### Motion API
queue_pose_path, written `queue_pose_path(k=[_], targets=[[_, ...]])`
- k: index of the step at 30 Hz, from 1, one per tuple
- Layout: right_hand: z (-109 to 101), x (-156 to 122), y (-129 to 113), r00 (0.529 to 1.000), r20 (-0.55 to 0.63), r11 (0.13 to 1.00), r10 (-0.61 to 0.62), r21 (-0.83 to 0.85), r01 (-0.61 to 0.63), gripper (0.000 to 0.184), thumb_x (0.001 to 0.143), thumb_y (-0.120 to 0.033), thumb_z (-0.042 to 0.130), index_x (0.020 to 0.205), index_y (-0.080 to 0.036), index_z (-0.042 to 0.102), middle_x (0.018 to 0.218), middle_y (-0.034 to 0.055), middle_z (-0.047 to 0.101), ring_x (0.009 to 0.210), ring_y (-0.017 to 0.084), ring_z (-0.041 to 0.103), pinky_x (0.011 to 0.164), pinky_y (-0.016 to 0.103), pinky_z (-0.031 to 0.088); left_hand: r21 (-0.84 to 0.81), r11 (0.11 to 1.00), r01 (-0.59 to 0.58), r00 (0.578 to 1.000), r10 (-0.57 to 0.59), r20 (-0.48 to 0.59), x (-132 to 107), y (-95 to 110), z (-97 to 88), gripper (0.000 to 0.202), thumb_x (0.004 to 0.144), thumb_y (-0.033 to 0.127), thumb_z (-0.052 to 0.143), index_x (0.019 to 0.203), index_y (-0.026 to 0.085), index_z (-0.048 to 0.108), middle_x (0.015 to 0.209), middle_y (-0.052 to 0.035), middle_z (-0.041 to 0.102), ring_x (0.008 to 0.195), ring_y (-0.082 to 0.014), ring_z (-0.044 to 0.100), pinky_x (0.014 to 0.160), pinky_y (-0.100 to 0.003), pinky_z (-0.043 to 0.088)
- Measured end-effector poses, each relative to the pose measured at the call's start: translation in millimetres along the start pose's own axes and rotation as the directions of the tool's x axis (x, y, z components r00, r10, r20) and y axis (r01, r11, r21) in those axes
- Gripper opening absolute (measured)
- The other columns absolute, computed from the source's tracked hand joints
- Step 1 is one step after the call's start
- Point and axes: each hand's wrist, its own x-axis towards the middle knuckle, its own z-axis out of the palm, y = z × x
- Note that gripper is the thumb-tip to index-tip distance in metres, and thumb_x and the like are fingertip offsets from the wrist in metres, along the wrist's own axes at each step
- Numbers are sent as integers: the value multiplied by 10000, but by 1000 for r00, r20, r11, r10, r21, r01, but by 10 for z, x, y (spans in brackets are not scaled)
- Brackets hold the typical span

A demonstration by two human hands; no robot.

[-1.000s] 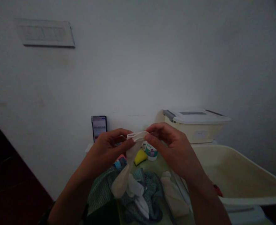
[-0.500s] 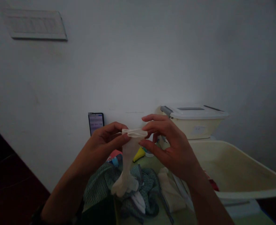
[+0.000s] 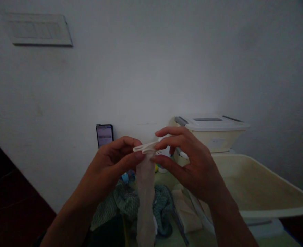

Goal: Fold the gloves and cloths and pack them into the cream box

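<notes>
A thin, whitish sock [image 3: 145,199] hangs straight down between my hands, its cuff uppermost and its lower end running to the bottom of the view. Layered edges show at the cuff, but I cannot tell whether there is one sock or two. My left hand [image 3: 118,159] pinches the left side of the cuff between thumb and fingers. At the cuff's right side, my right hand [image 3: 184,154] grips with thumb and a finger, while its index finger stretches out above. Behind the sock, a crumpled grey-green knitted cloth [image 3: 125,199] lies on the table, partly hidden.
A phone [image 3: 105,135] leans against the wall at the left. To the right stand a large cream basin [image 3: 259,181] and a lidded storage box [image 3: 215,133]. Beige folded fabric [image 3: 186,209] lies near my right wrist. A white container [image 3: 163,151] is partly behind my right hand.
The sock's lower end has swung down and now hangs longer and straighter. Its cuff has become narrower and tilted, with my hands slightly closer together.
</notes>
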Motion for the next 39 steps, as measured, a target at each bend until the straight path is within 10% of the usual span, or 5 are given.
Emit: queue_pose_path(k=[8,14,24,39], targets=[[-67,-45,-128,986,-43,951,162,273,-144,23,874,-233,543,855,-244,551,985,6,593,938,148,567,835,301,445,-106,987,123,986,-110,126,-6,-28,28,115,707,295,735,738,187,710,593,18,668,521,-86,577,509,-164,474],[-72,-52,-141,990,-40,918,133,382,-107,70,840,-287,586,810,-228,565,1140,37,509,1063,193,505,867,340,453,-163,986,40,994,-56,-97,-27,4,185,106,701,282,718,744,201,665,652,30,639,540,-87,552,496,-166,445],[26,-26,-119,986,-168,991,-3,-134,-20,42,822,-184,595,855,-174,574,1121,72,498,987,136,533,888,284,437,-94,995,11,998,-17,-62,-61,-31,187,90,749,275,679,756,197,635,646,34,624,557,-90,549,506,-165,449],[11,-25,-43,999,-47,992,23,-124,-29,97,844,-255,586,888,-169,592,1077,66,493,1029,135,529,899,258,429,96,993,-71,994,78,-72,-42,-28,142,156,714,150,724,825,206,631,718,26,692,664,-106,641,568,-144,510]])
